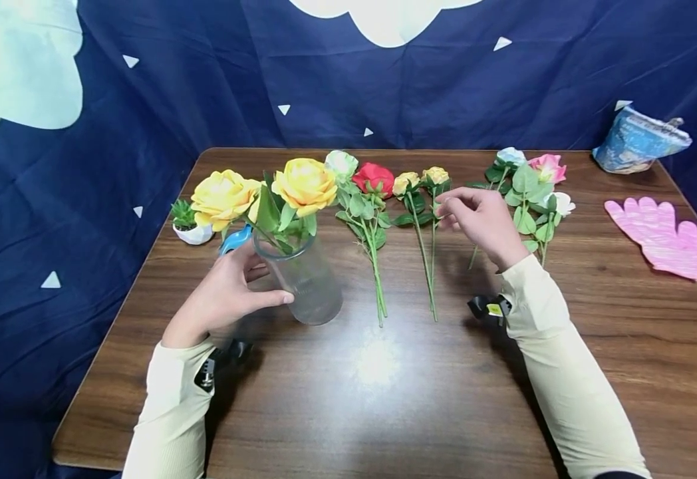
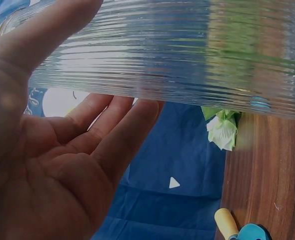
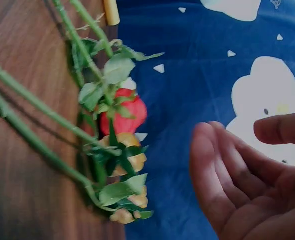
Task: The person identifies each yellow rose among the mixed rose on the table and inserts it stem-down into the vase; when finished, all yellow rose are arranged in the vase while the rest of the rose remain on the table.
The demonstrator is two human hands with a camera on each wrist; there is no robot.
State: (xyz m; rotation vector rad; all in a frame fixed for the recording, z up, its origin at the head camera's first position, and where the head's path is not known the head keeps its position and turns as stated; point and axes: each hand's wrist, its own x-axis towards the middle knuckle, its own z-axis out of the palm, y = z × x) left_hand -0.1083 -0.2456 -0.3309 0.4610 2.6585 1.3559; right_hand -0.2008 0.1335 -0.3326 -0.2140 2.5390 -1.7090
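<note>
My left hand (image 1: pixel 229 289) grips a clear ribbed vase (image 1: pixel 315 293), thumb on the near side and fingers round the other. Large yellow roses (image 1: pixel 305 186) with green leaves stand in the vase. In the left wrist view the ribbed wall (image 2: pixel 152 55) lies between thumb and fingers. My right hand (image 1: pixel 481 219) hovers above the table beside two small yellow roses (image 1: pixel 406 183), its fingers loosely bent. The right wrist view shows this hand (image 3: pixel 252 175) holding nothing, with the red rose (image 3: pixel 130 115) and yellow roses beyond it to the left.
A red rose (image 1: pixel 374 178) and a pale green-white rose (image 1: pixel 341 163) lie between vase and yellow stems. Right of my right hand are pink (image 1: pixel 547 168), white and pale blue roses. A pink glove (image 1: pixel 660 236), blue bag (image 1: pixel 638 141), potted succulent (image 1: pixel 193 226) and blue object (image 1: pixel 236 239) are further out.
</note>
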